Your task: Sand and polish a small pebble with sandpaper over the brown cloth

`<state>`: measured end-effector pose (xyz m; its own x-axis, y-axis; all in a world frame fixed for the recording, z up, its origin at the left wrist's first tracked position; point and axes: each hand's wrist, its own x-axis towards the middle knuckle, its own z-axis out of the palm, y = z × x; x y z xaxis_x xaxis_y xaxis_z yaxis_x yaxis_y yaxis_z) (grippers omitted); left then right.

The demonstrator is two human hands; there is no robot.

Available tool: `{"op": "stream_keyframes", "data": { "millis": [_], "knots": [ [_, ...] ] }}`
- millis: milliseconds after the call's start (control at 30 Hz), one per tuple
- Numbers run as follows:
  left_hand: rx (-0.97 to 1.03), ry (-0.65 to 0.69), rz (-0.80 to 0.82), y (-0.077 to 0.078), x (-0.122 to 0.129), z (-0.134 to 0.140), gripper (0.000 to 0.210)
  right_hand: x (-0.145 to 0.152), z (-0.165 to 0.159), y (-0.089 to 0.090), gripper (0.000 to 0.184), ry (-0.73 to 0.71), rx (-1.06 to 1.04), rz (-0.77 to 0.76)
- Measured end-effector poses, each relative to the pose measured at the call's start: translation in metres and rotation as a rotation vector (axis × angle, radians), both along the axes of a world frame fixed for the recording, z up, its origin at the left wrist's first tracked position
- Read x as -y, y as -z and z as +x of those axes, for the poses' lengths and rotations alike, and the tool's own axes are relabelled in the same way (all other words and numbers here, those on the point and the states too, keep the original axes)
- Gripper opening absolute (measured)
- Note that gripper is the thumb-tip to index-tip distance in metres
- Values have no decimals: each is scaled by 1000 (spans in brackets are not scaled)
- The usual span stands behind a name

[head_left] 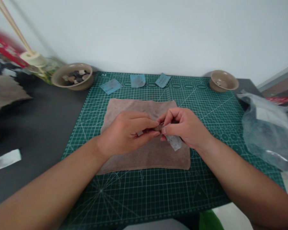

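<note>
My left hand (131, 132) is closed in a pinch on a small brownish stone (158, 128), mostly covered by my fingertips. Against it, my right hand (182, 126) grips a thin whitish-grey wipe (175, 142), whose loose end hangs below the fingers. Both hands meet above a brown cloth (144, 159) spread on a green cutting mat (124, 191). Behind the cloth lie three small blue sheets with faint print: a left one (111, 86), a middle one (138, 80) and a right one (163, 80).
At the back left, a beige bowl (56, 80) holds several dark and light stones. Another beige bowl (212, 83) at the back right has a few small pieces inside. A clear plastic bag (264, 131) lies on the right. Far left are a reed diffuser (33, 59) and a white scrap (7, 159).
</note>
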<state>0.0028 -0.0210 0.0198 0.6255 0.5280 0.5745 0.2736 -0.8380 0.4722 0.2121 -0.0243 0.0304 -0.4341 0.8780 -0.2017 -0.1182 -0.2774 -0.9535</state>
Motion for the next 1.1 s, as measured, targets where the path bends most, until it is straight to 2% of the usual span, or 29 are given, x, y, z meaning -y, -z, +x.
{"op": "stream_keyframes", "data": {
  "millis": [133,300,500,633,900,1100],
  "knots": [
    [-2,-10,-12,-1,0,0,6,0,0,1,19,28,-43,-36],
    [-50,5,30,0,1,0,7,1,0,0,18,-17,39,34],
    [3,32,27,2,-1,0,6,0,0,1,17,23,-57,-35],
    [2,62,68,4,-3,1,7,0,-1,2,16,-5,-25,-17],
    [32,20,38,2,-1,0,8,1,-1,3,18,35,-91,-43],
    [24,40,44,2,-1,0,9,1,-1,2,17,-19,-31,9]
  ]
}}
